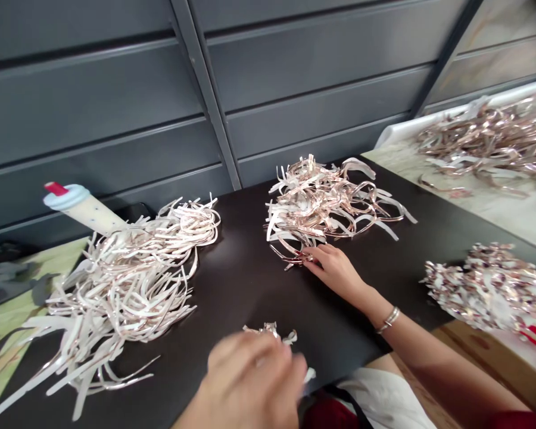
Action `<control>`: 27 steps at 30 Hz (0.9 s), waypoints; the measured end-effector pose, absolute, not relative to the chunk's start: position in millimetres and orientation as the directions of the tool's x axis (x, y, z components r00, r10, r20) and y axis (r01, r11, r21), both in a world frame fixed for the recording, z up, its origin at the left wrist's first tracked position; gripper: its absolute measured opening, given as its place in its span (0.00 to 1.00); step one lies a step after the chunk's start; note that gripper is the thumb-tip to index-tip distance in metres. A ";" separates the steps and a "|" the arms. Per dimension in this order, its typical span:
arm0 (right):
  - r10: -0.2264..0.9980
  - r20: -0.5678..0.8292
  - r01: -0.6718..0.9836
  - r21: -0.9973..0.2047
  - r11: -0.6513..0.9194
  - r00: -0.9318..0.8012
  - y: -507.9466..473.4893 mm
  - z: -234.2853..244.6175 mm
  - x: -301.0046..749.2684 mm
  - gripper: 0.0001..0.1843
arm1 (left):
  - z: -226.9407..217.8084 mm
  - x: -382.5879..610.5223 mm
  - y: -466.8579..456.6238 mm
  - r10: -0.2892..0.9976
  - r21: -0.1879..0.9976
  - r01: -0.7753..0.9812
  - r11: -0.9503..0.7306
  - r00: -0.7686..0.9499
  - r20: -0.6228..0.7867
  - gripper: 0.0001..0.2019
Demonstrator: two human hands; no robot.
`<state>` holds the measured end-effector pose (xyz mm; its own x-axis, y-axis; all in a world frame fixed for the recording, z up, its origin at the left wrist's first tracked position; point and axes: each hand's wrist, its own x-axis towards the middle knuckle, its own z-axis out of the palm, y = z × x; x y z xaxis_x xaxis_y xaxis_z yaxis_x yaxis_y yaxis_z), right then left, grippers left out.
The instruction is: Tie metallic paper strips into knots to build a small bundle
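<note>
While my right arm (411, 339) reaches across the dark tabletop (250, 280), my right hand (335, 268) lies palm down, fingers loosely together, tips touching the edge of a heap of metallic paper strips (321, 202); my left hand (245, 375) is blurred at a small clump of strips (268, 332), pinching or not, can't tell.

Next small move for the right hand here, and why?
The right hand should probably pinch the middle pile of rose-gold strips at its near edge: its fingertips touch it, while the blurred left hand is at a small bunch of strips.
</note>
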<state>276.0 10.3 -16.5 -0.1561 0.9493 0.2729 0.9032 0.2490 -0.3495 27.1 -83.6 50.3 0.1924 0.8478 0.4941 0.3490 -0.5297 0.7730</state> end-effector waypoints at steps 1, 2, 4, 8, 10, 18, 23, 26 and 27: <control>0.953 0.267 0.893 -0.379 0.241 -0.144 13.3 -16.0 274.3 0.12 | 49.7 30.4 -68.4 0.818 0.746 0.337 -0.575 0.237 0.524 0.05; 0.959 0.248 0.886 -0.402 0.231 -0.138 16.7 -15.3 272.5 0.11 | 48.1 34.1 -53.5 0.770 0.688 0.346 -0.638 0.277 0.575 0.06; 0.970 0.193 0.878 -0.426 0.218 -0.147 23.8 -12.5 268.2 0.10 | 40.8 41.8 -27.5 0.813 0.702 0.412 -0.581 0.242 0.530 0.09; 0.957 0.202 0.812 -0.509 0.285 -0.209 32.1 -2.3 258.2 0.11 | 14.0 51.0 -0.8 0.977 0.939 0.286 -0.190 0.151 0.152 0.13; 0.944 0.262 0.723 -0.610 0.324 -0.202 31.0 2.2 251.0 0.12 | 1.9 52.3 1.5 0.989 0.987 0.162 -0.002 0.148 -0.023 0.15; 0.765 0.399 0.637 -0.425 0.643 -0.506 13.4 -8.2 209.3 0.10 | -10.7 50.4 0.1 0.987 0.995 -0.042 0.089 0.138 -0.083 0.16; 0.782 0.324 0.682 -0.384 0.623 -0.532 19.6 -19.8 216.0 0.06 | -5.7 43.4 4.6 0.989 0.956 -0.252 0.148 0.058 -0.138 0.15; 0.809 0.325 0.712 -0.387 0.586 -0.489 26.5 -26.8 227.4 0.04 | 3.8 40.4 3.6 0.979 0.923 -0.328 0.203 0.089 -0.184 0.15; 0.812 0.347 0.713 -0.394 0.580 -0.469 28.7 -29.9 230.6 0.06 | 7.1 39.6 2.3 0.976 0.916 -0.341 0.214 0.109 -0.187 0.15</control>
